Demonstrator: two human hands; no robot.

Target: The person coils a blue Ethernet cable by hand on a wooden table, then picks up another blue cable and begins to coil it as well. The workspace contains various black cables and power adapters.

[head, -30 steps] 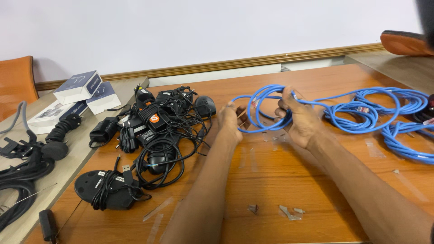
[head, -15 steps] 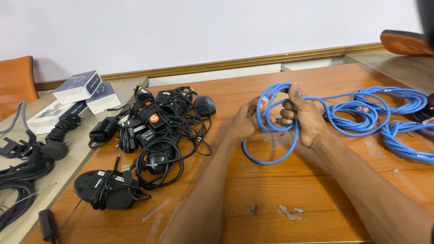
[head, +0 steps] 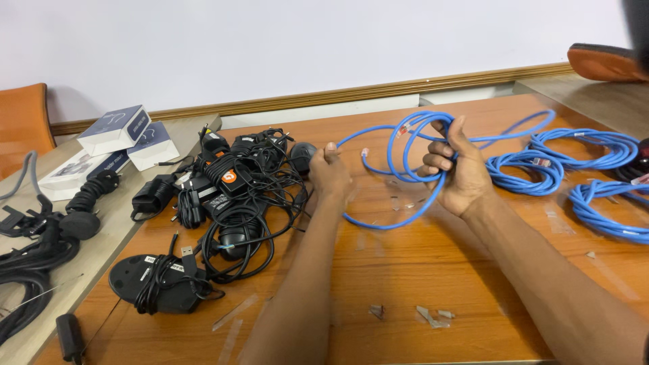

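Right hand [head: 460, 172] raised just above the orange-brown counter [head: 419, 284], fingers [head: 439, 147] clenched around several gathered loops of a blue network cable [head: 399, 145]. Loops standing upright out of the fist, arching left and toward the far side, with one long slack loop drooping down toward the near side and touching the counter between the two hands. Left hand [head: 329, 169] held to the left of the coil, fingers curled shut, pinching a strand of the same cable near its free end; a clear plug end [head: 365, 153] hanging just right of that hand. Both forearms stretched in from the near edge.

Further right on the counter, more blue cable [head: 534, 169] lying in loose coils, reaching to the right edge of view. Left of the left hand, a tangled heap of black cords and power adapters [head: 230, 189], one with an orange round sticker, and a black computer mouse [head: 302, 154] at the heap's far right corner, just beside the left hand. Nearer and further left, a black round base wrapped in its own cord [head: 152, 284]. Small clear plastic scraps [head: 433, 316] scattered near the near edge, between the forearms. Far left, on a paler surface, blue-and-white boxes [head: 122, 132] stacked by the wall, black cables [head: 40, 236] bundled near them, and part of an orange chair [head: 23, 115].
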